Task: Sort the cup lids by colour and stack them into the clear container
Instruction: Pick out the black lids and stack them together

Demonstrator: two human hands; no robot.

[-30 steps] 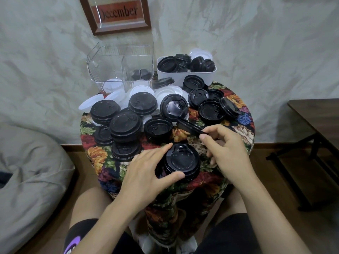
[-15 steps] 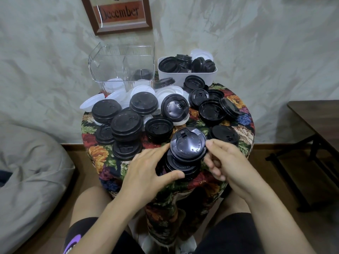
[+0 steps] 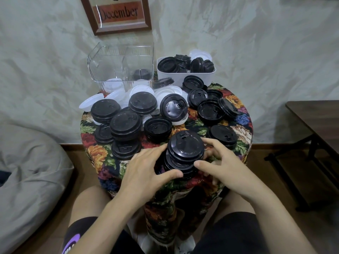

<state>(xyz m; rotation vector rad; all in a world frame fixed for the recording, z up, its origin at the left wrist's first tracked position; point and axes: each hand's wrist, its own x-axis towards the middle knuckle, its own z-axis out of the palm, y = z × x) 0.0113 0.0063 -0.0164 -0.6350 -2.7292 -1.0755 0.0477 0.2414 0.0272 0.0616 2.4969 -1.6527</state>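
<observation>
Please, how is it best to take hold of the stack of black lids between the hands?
Probably grip the stack of black lids low, at its bottom lids, left hand and right hand pressing from opposite sides. The top lid sits off-centre, so a high grip may lift only that one.

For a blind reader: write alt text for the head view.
Both hands, left hand and right hand, cup a stack of black lids at the near edge of a small floral table. More black and white lids cover it, with a clear container and a white bin behind.
</observation>
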